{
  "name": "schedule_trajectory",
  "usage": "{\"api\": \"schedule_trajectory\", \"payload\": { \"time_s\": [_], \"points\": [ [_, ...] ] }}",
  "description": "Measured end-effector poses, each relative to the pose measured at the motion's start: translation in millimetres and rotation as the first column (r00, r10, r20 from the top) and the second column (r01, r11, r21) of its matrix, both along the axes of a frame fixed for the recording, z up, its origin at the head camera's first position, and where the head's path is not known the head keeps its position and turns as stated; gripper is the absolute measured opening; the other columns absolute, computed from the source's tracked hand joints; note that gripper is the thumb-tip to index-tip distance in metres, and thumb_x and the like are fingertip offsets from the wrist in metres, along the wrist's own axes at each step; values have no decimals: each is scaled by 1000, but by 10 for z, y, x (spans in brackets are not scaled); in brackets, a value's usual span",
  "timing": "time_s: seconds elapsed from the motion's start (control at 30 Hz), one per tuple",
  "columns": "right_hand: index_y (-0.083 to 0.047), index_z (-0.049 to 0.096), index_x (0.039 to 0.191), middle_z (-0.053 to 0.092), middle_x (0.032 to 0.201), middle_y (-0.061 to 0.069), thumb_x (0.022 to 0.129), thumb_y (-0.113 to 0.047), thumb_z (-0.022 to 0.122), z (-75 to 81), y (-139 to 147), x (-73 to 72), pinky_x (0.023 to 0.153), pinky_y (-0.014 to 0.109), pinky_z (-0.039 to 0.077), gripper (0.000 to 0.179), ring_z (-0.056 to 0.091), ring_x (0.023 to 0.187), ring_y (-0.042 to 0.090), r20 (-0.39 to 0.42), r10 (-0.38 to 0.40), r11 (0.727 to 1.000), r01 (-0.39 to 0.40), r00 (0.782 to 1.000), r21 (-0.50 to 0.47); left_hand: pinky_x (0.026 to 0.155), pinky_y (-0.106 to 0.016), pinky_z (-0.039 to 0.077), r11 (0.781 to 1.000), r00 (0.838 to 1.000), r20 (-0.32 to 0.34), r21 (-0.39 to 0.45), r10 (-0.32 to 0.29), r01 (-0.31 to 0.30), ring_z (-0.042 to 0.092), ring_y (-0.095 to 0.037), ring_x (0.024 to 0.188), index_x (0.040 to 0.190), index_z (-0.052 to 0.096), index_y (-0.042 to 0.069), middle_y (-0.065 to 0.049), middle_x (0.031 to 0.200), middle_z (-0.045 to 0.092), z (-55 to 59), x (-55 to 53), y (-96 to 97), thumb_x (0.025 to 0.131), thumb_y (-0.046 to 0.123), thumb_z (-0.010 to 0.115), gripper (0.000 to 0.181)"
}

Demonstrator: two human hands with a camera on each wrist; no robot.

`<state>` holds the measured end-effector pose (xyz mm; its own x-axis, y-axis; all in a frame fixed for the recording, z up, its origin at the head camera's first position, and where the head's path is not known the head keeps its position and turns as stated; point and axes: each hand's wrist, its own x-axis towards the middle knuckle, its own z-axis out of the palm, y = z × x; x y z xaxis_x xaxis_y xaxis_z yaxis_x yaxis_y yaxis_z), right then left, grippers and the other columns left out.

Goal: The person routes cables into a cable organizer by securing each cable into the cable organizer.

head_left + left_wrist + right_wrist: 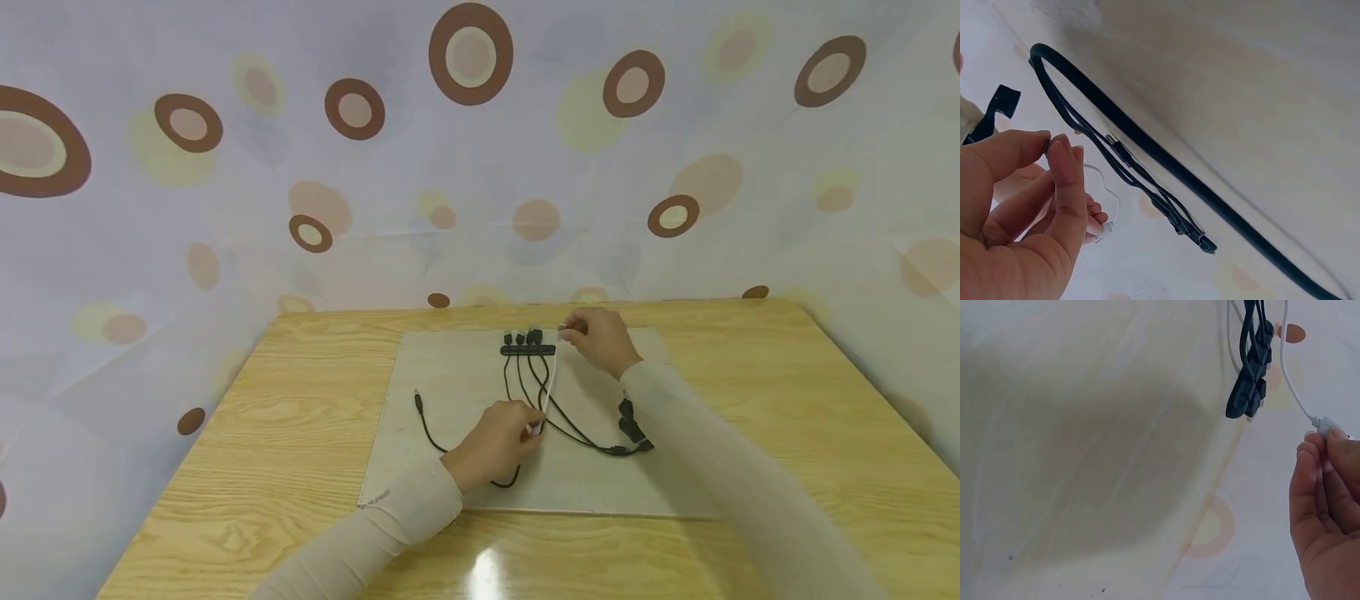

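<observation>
My right hand [602,340] pinches the white plug [1330,427] of a thin white cable [552,377], raised at the right end of a black cable holder [527,351]. The cable runs down to my left hand [498,442], whose thumb and fingers pinch its lower part. A small dark bit [1046,147] shows between those fingertips; its kind is unclear. Several black cables [522,385] sit in the holder's slots with their plugs beyond it. In the left wrist view, a black cable [1166,162] loops close beside the left hand.
A pale flat board [600,492] lies on the wooden table [300,400] under the cables. One black plug [418,403] lies at the board's left. Black connectors [632,423] lie by the right forearm. A patterned covering [480,183] stands behind the table.
</observation>
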<state>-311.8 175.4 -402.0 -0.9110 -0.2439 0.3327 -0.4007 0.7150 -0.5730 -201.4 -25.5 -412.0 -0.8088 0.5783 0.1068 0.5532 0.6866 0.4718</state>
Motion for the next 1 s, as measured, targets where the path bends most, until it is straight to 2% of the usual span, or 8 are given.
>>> {"api": "schedule_trajectory", "payload": {
  "time_s": [0.27, 0.43, 0.53, 0.6, 0.7, 0.83, 1.0],
  "points": [
    [1, 71, 92, 70, 84, 15, 89, -10, 68, -37, -90, -73, 68, 46, 52, 12, 64, 73, 29, -37, -14, 1000, 14, 999, 0, 58, -10, 46, 999, 999, 47, 46, 19, -21, 62, -2, 71, 113, 69, -2, -7, 97, 72, 21, -34, 15, 91, 7, 65, 24],
    [0, 72, 89, 70, 83, 15, 88, -11, 70, -108, -156, -160, 69, 45, 52, 11, 64, 73, 28, -23, -36, 999, 36, 999, -5, 63, -10, 48, 997, 999, 36, 76, 8, -11, 64, -3, 76, 111, 69, -2, -6, 96, 72, 4, -74, 35, 90, 8, 66, 23],
    [-1, 72, 89, 70, 83, 14, 88, -12, 70, -130, -189, -184, 71, 45, 52, 11, 64, 75, 28, 0, -50, 999, 50, 999, 2, 58, -9, 43, 997, 1000, 6, 80, -10, 9, 58, 0, 67, 90, 71, 2, 1, 79, 68, -17, -100, 62, 90, 7, 65, 8],
    [-1, 72, 89, 70, 83, 14, 88, -11, 69, -128, -204, -184, 72, 47, 51, 11, 64, 76, 29, 21, -60, 998, 59, 998, 8, 53, -10, 38, 997, 1000, -16, 76, -18, 19, 49, 0, 60, 75, 63, 7, 4, 67, 58, -27, -113, 82, 90, 7, 65, 16],
    [0, 71, 90, 69, 84, 15, 89, -11, 68, -127, -219, -180, 74, 48, 51, 11, 64, 78, 30, 46, -75, 997, 74, 996, 19, 48, -13, 31, 997, 999, -31, 74, -17, 19, 39, -2, 53, 66, 51, 11, 6, 58, 46, -34, -127, 104, 89, 6, 64, 28],
    [0, 71, 89, 69, 83, 15, 89, -11, 69, -140, -227, -186, 74, 47, 50, 12, 63, 77, 29, 57, -90, 995, 88, 994, 42, 48, -13, 30, 998, 999, -35, 69, -7, 10, 38, -2, 53, 67, 54, 11, 8, 59, 44, -34, -132, 137, 89, 5, 64, 25],
    [1, 70, 86, 68, 80, 14, 88, -11, 70, -205, -240, -208, 70, 45, 50, 12, 62, 73, 28, 58, -109, 992, 105, 992, 71, 50, -11, 34, 999, 1000, -29, 48, -4, 5, 42, 0, 56, 77, 66, 6, 6, 65, 54, -9, -120, 190, 88, 5, 64, 12]
  ]
}}
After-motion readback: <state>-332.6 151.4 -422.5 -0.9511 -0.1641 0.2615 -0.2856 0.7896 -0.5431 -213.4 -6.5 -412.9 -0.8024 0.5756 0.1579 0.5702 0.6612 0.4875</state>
